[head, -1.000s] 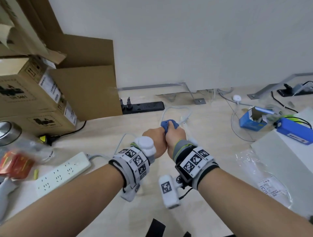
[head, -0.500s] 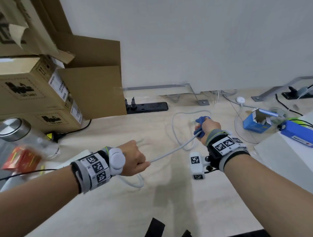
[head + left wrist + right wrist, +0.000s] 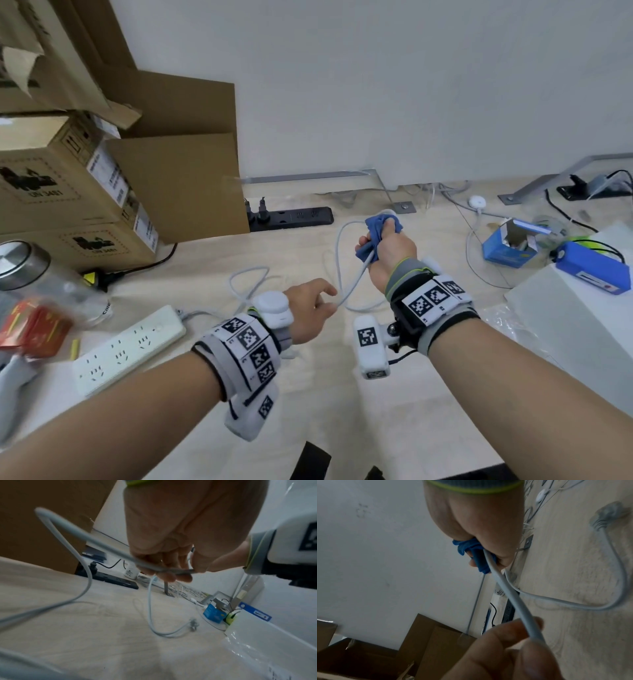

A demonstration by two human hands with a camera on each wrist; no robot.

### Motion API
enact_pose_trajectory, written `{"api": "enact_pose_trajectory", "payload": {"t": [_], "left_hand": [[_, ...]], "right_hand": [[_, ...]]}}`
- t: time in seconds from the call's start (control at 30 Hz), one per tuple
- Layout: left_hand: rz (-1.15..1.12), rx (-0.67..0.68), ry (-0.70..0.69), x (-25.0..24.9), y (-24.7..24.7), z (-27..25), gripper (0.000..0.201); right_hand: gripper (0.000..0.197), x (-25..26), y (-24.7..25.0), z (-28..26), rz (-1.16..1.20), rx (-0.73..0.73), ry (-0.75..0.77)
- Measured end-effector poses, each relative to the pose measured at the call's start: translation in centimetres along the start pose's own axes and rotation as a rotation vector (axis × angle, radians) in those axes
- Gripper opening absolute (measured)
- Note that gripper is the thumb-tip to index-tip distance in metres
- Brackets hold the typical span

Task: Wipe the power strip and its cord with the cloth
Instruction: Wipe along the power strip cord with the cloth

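Pale wood-grain laminate makes up the desk (image 3: 191, 274) I am working over, with a smooth matte white wall behind it. My right hand (image 3: 388, 255) is fisted around a bunched blue cloth (image 3: 375, 233), soft and nappy in texture, and the cloth is wrapped round the cord (image 3: 354, 282), a round, smooth, light grey cable. From the right wrist view the cord (image 3: 508, 588) leaves the cloth (image 3: 476, 555) and runs straight down to my left hand. My left hand (image 3: 310, 308) sits lower and nearer to me, pinching the same cord between thumb and curled fingertips (image 3: 171, 576), so a short taut stretch spans the two hands. Beyond the right fist the cord loops up and over, then drops to the desk, where its plug end (image 3: 245, 624) lies loose on the laminate. The power strip (image 3: 126, 349), a long white glossy plastic bar with rounded corners and rows of sockets, lies flat at my left, well apart from both hands, its cord trailing off its far end. Brown corrugated cardboard boxes (image 3: 68, 192) are stacked behind it, and a slim black power strip (image 3: 294, 217) lies against the wall.
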State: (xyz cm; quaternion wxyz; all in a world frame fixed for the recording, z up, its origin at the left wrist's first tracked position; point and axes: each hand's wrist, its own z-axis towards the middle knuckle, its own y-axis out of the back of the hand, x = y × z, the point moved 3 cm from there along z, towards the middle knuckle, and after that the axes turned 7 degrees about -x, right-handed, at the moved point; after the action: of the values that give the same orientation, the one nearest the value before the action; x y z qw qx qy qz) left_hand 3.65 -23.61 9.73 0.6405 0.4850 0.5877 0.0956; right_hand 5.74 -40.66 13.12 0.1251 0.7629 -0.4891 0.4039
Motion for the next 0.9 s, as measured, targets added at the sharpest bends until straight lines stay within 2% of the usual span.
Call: {"api": "enact_pose_trajectory", "payload": {"t": [0.07, 0.13, 0.17, 0.23, 0.3, 0.33, 0.43, 0.5, 0.57, 0.63, 0.77, 0.83, 0.9], "left_hand": [[0.061, -0.038, -0.059, -0.7, -0.3, 0.0, 0.023], [0.114, -0.107, -0.158, -1.2, 0.0, -0.1, 0.050], [0.120, -0.154, -0.197, -1.3, 0.2, -0.1, 0.058], [0.063, -0.210, -0.239, -2.0, 0.9, 0.1, 0.048], [-0.058, -0.243, -0.212, -2.5, 1.2, 0.5, 0.024], [-0.106, -0.244, -0.188, -2.6, 1.3, 0.7, 0.020], [-0.112, -0.285, -0.147, -2.2, 1.2, 0.9, 0.028], [-0.004, -0.277, -0.144, -2.1, 1.3, 0.7, 0.028], [0.143, -0.238, -0.171, -2.6, 1.6, 0.7, 0.029], [0.291, -0.185, -0.235, -3.3, 1.8, 0.2, 0.030], [0.369, -0.118, -0.433, -3.4, 1.6, -2.2, 0.034], [0.371, -0.069, -0.479, -2.9, 1.5, -3.0, 0.035], [0.395, -0.072, -0.565, -2.7, 2.2, -3.0, 0.037]], "right_hand": [[0.036, 0.0, 0.2, -0.1, 0.025, -0.007, -0.023], [0.040, -0.1, 0.3, -0.5, 0.040, 0.026, -0.066], [0.043, -0.3, 0.3, -1.0, 0.036, 0.057, -0.086], [0.046, -1.0, -0.1, -2.0, -0.010, 0.103, -0.121], [0.038, -2.5, -0.4, -3.0, -0.094, 0.107, -0.152], [0.032, -3.2, -0.6, -3.4, -0.127, 0.110, -0.149], [0.019, -4.7, -1.0, -3.8, -0.205, 0.072, -0.127], [0.011, -4.9, -1.3, -4.2, -0.211, 0.051, -0.149], [0.021, -5.2, -1.3, -3.9, -0.239, 0.018, -0.178], [0.021, -4.9, -1.3, -3.7, -0.275, 0.025, -0.181], [0.018, -1.8, -0.4, -2.8, -0.441, -0.029, -0.185], [0.014, -0.7, 0.1, -2.5, -0.446, -0.059, -0.219], [0.021, -0.5, 0.4, -2.7, -0.447, -0.044, -0.240]]}}
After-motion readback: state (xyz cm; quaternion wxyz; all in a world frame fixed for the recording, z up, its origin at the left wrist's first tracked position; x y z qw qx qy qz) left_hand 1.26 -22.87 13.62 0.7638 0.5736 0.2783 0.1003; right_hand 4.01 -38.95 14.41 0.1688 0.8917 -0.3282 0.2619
